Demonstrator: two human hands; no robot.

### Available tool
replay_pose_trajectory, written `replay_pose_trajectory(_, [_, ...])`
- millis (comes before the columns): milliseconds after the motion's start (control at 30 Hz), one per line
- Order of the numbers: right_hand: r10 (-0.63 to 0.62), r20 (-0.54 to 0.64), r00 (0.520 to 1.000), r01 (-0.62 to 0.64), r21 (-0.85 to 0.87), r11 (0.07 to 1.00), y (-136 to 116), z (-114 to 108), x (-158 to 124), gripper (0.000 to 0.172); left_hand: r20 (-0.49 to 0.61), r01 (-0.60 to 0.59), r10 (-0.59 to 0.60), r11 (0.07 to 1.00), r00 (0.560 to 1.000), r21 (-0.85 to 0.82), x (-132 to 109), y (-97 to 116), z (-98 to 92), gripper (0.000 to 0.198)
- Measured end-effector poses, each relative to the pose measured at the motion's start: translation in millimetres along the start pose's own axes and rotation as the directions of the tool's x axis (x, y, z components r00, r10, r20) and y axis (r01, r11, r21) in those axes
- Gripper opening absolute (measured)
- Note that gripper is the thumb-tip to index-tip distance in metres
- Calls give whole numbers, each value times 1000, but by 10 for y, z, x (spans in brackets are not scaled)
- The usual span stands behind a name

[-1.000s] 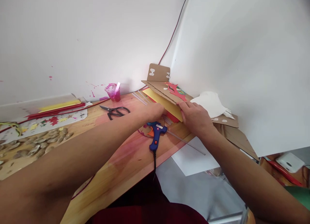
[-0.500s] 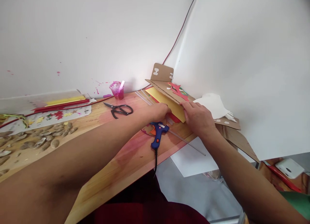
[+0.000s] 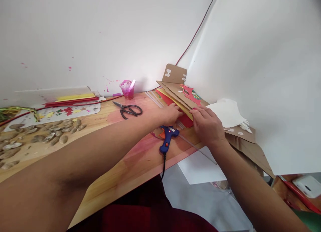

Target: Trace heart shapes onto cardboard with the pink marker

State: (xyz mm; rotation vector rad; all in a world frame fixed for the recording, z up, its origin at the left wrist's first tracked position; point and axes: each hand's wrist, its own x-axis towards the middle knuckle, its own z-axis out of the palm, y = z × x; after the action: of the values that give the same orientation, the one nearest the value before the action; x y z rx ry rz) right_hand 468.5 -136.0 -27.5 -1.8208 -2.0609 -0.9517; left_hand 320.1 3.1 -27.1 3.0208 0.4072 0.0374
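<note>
My right hand (image 3: 208,125) is closed on the front edge of a brown cardboard piece (image 3: 175,91) and the yellow sheet (image 3: 173,99) beneath it, tilting them up. My left hand (image 3: 172,114) reaches under them at the red sheet (image 3: 186,121); its fingertips are partly hidden, and I cannot make out what they hold. Red and green paper cutouts (image 3: 192,94) lie on the cardboard. Just in front of my left hand is a blue glue gun (image 3: 169,138) with a small red light. Clear sticks (image 3: 153,98) lie left of the stack.
Black scissors (image 3: 127,110) and a cup of pink paint (image 3: 127,90) are left of the stack. Shells (image 3: 59,133) spread over the left of the wooden table (image 3: 112,195). A white paper piece (image 3: 225,113) lies on cardboard at right. The glue gun's cord hangs off the front edge.
The yellow sheet has been lifted against the cardboard, showing more of the red sheet under it. The view has shifted slightly, so things appear further right.
</note>
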Motion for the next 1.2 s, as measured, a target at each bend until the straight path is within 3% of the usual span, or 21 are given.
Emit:
replay_pose_trajectory(67, [-107, -43, 993, 109, 65, 992, -10, 17, -23, 24, 6, 3, -3, 1000, 1000, 10, 1, -10, -19, 56])
replay_pose_trajectory(200, [-338, -74, 938, 346, 185, 920, -56, 80, -111, 19, 20, 0, -1, 1000, 1000, 25, 7, -29, -85, 34])
replay_pose_trajectory(267, [-391, -48, 919, 390, 243, 888, -91, 121, -154, 19, 18, 22, -22, 999, 1000, 25, 12, -27, -127, 32])
replay_pose_trajectory(333, [-341, 15, 940, 320, 308, 896, -123, 157, -175, 23, 5, 49, -49, 999, 999, 17, 18, -14, -170, 42])
replay_pose_trajectory(433, [-107, 153, 982, 44, 364, 930, -136, 183, -153, 33, -27, 53, -53, 999, 998, -6, 25, 1, -212, 57])
replay_pose_trajectory(500, [46, 272, 961, -139, 334, 932, -114, 179, -117, 40, -43, 42, -43, 999, 998, -17, 27, -8, -210, 58])
replay_pose_trajectory(567, [115, 373, 921, -223, 262, 939, -78, 163, -88, 47, -51, 41, -42, 999, 998, -22, 24, -31, -187, 57])
replay_pose_trajectory(633, [102, 407, 908, -184, 167, 969, -40, 147, -76, 48, -54, 50, -51, 998, 997, -24, 17, -54, -155, 58])
replay_pose_trajectory(733, [43, 363, 931, -46, -1, 999, 10, 142, -90, 44, -45, 54, -55, 998, 997, -24, 4, -60, -117, 60])
replay_pose_trajectory(867, [7, 338, 941, 37, -126, 991, 64, 165, -113, 43, -43, 54, -55, 998, 998, -22, 9, -49, -83, 67])
replay_pose_trajectory(1000, [21, 345, 939, 41, -171, 984, 90, 179, -108, 39, -70, 90, -91, 996, 993, -13, 36, -86, -35, 68])
replay_pose_trajectory(1200, [94, 395, 914, -61, -95, 994, 80, 211, -91, 33, -104, 71, -70, 997, 992, 5, 39, -86, -18, 57])
